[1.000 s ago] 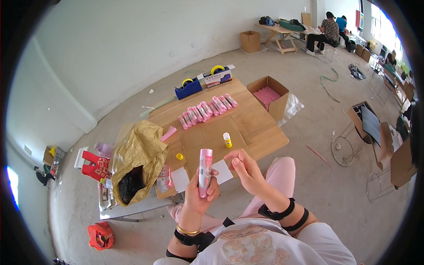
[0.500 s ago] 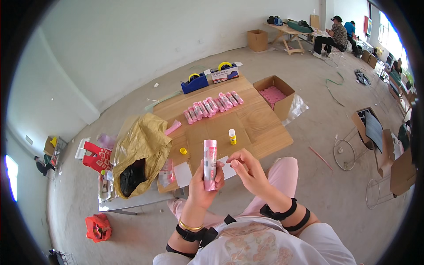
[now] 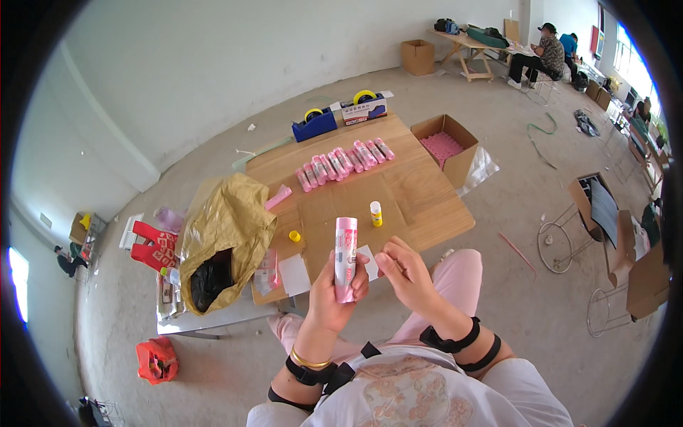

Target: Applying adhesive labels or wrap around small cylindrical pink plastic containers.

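My left hand [image 3: 329,297] is wrapped round a pink roll [image 3: 346,260] with a white printed label, held upright above the table's near edge. Just to its right is my right hand [image 3: 407,276], fingers curled in toward the thumb; whether anything small is between them I cannot make out. A sheet of white paper [image 3: 369,262] shows partly behind the hands, and another white sheet [image 3: 294,275] lies left of the roll. Beyond them an uncapped glue stick [image 3: 376,213] stands on the cardboard, its yellow cap [image 3: 294,236] off to the left. Similar pink rolls [image 3: 345,164] lie in a row farther back.
Two tape dispensers [image 3: 314,124] stand at the table's far edge, one on a box. An open carton [image 3: 466,153] of pink rolls is at the right. A gold sack [image 3: 228,213] with a black bag inside crowds the left. Other people sit at far tables.
The roll in my left hand has shifted slightly right and up. My right hand's fingers, spread more before, have curled in. The view has moved a little.
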A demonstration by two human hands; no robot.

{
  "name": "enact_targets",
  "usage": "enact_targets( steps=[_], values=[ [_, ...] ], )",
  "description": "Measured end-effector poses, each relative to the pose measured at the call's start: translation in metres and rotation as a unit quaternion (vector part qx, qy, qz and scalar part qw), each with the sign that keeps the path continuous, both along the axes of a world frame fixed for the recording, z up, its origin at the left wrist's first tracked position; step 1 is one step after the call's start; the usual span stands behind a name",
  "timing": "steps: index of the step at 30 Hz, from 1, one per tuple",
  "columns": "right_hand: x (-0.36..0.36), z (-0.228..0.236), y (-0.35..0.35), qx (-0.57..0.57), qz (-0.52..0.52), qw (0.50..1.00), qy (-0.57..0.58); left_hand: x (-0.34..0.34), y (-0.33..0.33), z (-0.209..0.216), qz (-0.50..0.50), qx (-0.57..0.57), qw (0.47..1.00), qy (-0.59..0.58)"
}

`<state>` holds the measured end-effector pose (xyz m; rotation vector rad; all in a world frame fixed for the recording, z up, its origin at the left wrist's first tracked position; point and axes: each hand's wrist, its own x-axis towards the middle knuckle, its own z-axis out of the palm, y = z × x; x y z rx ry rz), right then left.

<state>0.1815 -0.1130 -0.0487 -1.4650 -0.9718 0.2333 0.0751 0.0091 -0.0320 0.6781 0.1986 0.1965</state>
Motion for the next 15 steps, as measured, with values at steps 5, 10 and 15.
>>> enact_targets(
  steps=[5, 10, 15],
  values=[
    [-0.003, 0.004, 0.007, 0.084, -0.007, 0.993, 0.085, 0.001, -0.001, 0.002, -0.004, 0.003, 1.0, 0.012],
    [-0.007, 0.02, 0.012, 0.092, -0.023, 0.995, 0.038, -0.002, -0.005, -0.002, 0.028, 0.006, 0.999, 0.031],
    [-0.012, 0.026, 0.017, 0.069, -0.03, 0.997, -0.003, -0.002, -0.014, 0.006, 0.047, 0.028, 0.995, 0.087]
  ],
)
